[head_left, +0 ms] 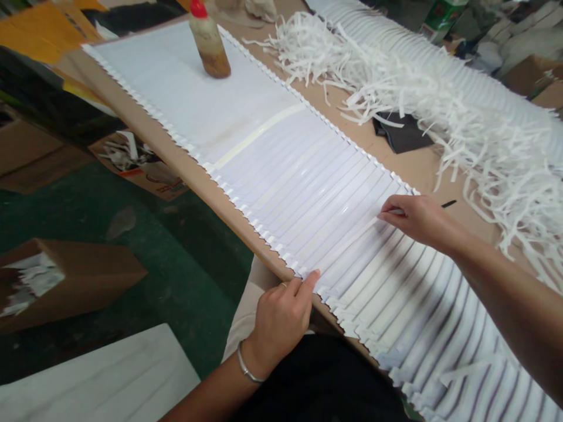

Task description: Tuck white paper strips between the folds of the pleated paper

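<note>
A long run of overlapping white paper sheets lies across the table, their notched ends forming toothed edges. Between my hands stretches a narrow white paper strip. My right hand pinches its far end near the back edge of the sheets. At the near edge, my left hand has its fingers curled and the index fingertip on the strip's other end; the thumb is mostly hidden. A pale, shiny band crosses the sheets farther off. On the top sheet stands a red-capped bottle with brown liquid at its bottom.
Loose white paper strips are heaped behind the sheets, beside a black cloth. Another row of layered white paper runs along the back. Cardboard boxes with paper scraps stand on the green floor. A white surface is at lower left.
</note>
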`<state>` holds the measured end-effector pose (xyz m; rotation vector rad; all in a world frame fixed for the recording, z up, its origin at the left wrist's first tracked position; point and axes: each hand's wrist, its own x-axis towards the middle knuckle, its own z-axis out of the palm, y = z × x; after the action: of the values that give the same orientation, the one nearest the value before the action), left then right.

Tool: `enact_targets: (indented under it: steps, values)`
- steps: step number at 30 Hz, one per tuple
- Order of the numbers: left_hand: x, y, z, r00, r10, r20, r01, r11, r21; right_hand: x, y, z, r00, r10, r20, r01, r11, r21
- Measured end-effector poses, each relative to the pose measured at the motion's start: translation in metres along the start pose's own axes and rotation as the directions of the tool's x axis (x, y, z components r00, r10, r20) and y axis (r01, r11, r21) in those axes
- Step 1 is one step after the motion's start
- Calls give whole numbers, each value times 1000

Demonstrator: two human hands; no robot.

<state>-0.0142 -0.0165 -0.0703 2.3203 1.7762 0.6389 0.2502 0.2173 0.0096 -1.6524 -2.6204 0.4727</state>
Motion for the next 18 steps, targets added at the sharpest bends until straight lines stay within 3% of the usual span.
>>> enact_targets:
  steps: [11,18]
  values:
    - [0,-2,3,999,19,-42,-20,1000,-24,11,-9,9,996,62,57,-61,998,-21]
    - [0,-3,2,998,23,-59,-25,999,-28,20,12,5,998,64,29,-63,998,-24]
